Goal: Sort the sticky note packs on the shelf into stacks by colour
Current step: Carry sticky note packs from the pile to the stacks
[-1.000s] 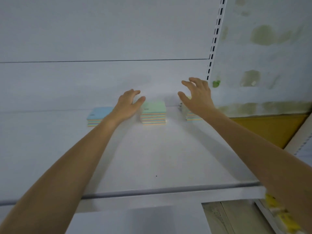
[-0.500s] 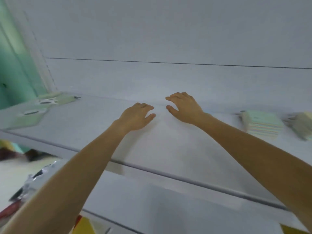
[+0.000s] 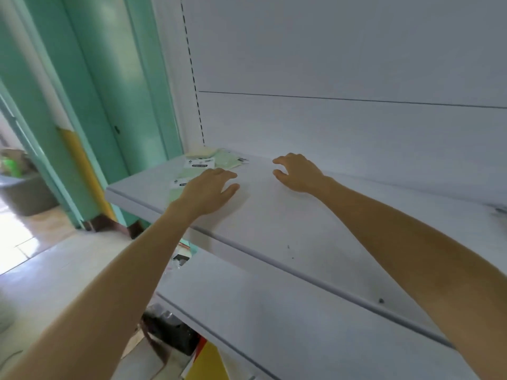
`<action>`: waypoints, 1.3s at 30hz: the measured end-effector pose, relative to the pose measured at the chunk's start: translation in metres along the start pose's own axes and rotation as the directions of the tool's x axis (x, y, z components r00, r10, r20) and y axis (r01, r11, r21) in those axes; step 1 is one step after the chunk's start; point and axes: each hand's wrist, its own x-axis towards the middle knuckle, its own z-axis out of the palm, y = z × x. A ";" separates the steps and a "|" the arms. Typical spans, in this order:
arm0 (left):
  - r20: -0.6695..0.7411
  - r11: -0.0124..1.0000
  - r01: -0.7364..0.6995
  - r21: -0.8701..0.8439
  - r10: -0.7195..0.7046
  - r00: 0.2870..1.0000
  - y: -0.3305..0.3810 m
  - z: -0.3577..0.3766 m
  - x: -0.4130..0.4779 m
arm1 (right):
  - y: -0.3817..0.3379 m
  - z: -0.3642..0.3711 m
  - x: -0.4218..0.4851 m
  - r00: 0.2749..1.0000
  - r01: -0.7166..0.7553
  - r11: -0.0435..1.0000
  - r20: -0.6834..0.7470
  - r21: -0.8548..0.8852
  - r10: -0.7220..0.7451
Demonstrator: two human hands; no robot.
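Left hand (image 3: 208, 191) relaxed and empty, fingers spread, partly over pale green sticky note packs (image 3: 216, 161) at left end of shelf (image 3: 274, 231). Right hand (image 3: 299, 173) nearby, fingers loosely curled, gripping nothing.

A small shop is suggested by the white metal display shelving (image 3: 301, 229) filling the right of the frame, with a slotted upright (image 3: 192, 64) at upper centre, flat labelled packs (image 3: 201, 163) laid at its left end, and a teal doorway (image 3: 104, 86) and tiled floor (image 3: 49, 259) seen at left.
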 end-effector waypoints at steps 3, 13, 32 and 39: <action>0.002 0.996 0.084 0.001 -0.084 0.996 -0.044 0.000 0.015 | -0.019 0.017 0.038 1.000 0.013 0.999 0.017 0.031 -0.014; -0.034 0.982 0.188 -0.001 -0.188 0.982 -0.141 0.001 0.075 | -0.062 0.054 0.157 1.000 -0.012 0.969 0.006 0.248 0.011; -0.003 0.872 0.156 -0.464 -0.177 0.984 -0.196 0.048 0.158 | -0.075 0.085 0.167 0.950 -0.236 0.862 -0.080 0.448 0.301; -0.028 0.862 0.105 -0.496 -0.136 0.990 -0.200 0.052 0.157 | -0.072 0.093 0.168 0.893 -0.366 0.850 -0.113 0.379 0.435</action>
